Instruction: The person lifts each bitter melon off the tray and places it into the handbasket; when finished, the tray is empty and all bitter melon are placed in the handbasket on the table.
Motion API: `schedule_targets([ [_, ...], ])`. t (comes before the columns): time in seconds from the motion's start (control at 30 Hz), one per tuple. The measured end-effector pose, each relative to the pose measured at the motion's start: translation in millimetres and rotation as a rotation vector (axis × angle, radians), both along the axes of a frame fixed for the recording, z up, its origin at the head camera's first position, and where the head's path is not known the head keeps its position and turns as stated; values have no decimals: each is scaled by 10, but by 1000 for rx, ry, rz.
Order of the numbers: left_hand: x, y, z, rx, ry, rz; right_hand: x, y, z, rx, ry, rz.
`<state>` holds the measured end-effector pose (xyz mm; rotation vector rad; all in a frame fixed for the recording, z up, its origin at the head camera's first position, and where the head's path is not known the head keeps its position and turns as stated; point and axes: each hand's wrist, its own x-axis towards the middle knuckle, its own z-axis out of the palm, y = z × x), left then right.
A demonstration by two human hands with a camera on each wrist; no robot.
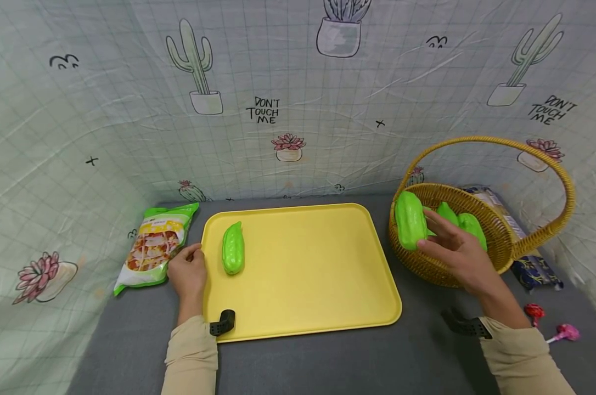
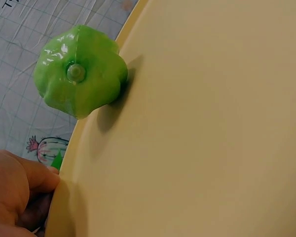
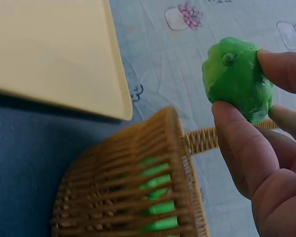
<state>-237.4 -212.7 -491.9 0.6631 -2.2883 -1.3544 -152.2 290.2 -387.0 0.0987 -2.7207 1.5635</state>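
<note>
My right hand (image 1: 451, 249) pinches a green ridged gourd (image 1: 410, 220) between thumb and fingers, above the left rim of a wicker basket (image 1: 428, 272). In the right wrist view the fingertips press the sides of the gourd (image 3: 234, 81), its small round end nub facing the camera. More green gourds (image 1: 471, 227) lie inside the basket. My left hand (image 1: 186, 274) grips the left rim of a yellow tray (image 1: 308, 269) with curled fingers. Another green gourd (image 1: 233, 249) lies lengthwise on the tray's left part, just right of that hand.
Left of the tray lies a green and white snack bag (image 1: 155, 244). A dark blue packet (image 1: 535, 269) is partly behind the basket. Two lollipops, one red (image 1: 534, 311) and one pink (image 1: 568, 331), lie near the right sleeve. The basket's tall handle (image 1: 485, 139) arches over it.
</note>
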Motion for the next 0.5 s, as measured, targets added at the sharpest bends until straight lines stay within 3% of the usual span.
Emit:
schedule_targets([
  [0.5,-7,-6,-20,3,13,-10,-22,431,-170,39,-46,-60],
])
